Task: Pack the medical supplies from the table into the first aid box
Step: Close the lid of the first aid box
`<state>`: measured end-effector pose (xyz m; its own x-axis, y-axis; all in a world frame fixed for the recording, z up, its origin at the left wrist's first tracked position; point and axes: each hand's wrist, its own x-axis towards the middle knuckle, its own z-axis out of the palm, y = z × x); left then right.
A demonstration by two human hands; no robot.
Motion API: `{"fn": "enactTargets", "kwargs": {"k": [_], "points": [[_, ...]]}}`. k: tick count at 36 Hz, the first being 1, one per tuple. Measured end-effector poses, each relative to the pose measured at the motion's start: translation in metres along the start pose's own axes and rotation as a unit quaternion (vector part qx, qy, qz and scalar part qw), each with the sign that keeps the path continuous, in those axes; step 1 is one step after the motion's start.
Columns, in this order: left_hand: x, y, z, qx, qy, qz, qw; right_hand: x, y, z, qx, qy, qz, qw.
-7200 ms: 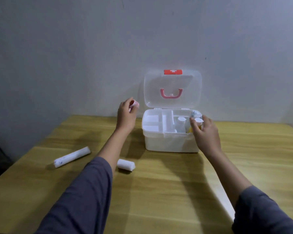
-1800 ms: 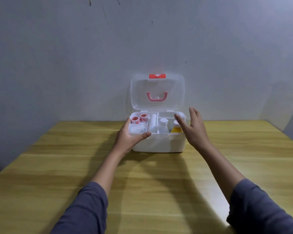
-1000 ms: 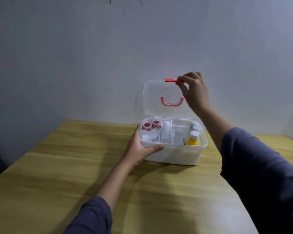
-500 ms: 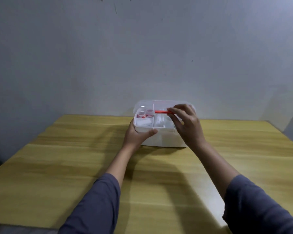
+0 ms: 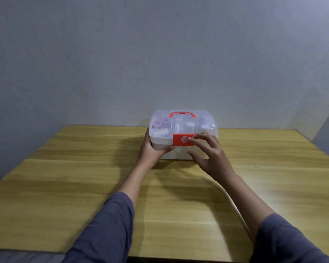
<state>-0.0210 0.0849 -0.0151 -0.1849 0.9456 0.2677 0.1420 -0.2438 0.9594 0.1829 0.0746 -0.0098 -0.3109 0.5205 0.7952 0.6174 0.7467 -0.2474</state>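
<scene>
Head view: first aid box (image 5: 180,149) sits at the far middle of the wooden table (image 5: 84,177), close to the wall, with its clear lid (image 5: 182,122) down over the base. Red latch (image 5: 183,139) with the white cross lies flat against the near face. Red carry handle (image 5: 182,114) lies folded on top of the lid. Supplies (image 5: 160,128) are visible through the lid in several compartments: small round containers far left, a white roll near left, bottle caps to the right (exact count unclear through the plastic).

Handling estimate: thin rigid plastic shell, light even when loaded, smooth sides, so likely slippery on bare wood. Contents are loose and may shift if the box is tipped. Best holds look like the 2 short ends for steadying, the red handle for lifting once the latch is confirmed shut.

Left hand (image 5: 152,150) wraps the near-left corner of the box, thumb along the near face, fingers on the left end; it is closed on the box and braces it. Right hand (image 5: 209,158) is spread, fingertips (image 5: 197,138) touching the right edge of the latch, thumb apart below, gripping nothing. Box lies directly between and just beyond both hands.

No supplies show on the table top. Judgement: packing appears complete; whether the latch has clicked home cannot be told.
</scene>
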Motion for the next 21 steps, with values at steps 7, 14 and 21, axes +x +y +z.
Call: {"fn": "enactTargets", "kwargs": {"k": [7, 14, 21], "points": [[0.0, -0.006, 0.001, -0.005, -0.006, 0.0, 1.0, 0.041, -0.006, -0.007, -0.053, 0.011, 0.006, 0.999], [0.001, -0.006, 0.001, -0.008, -0.016, 0.012, 1.0, 0.055, -0.001, 0.003, -0.16, -0.133, 0.071, 0.976], [0.003, -0.007, 0.001, 0.004, -0.018, 0.014, 1.0, 0.052, -0.003, 0.009, -0.174, -0.103, 0.078, 0.976]]}}
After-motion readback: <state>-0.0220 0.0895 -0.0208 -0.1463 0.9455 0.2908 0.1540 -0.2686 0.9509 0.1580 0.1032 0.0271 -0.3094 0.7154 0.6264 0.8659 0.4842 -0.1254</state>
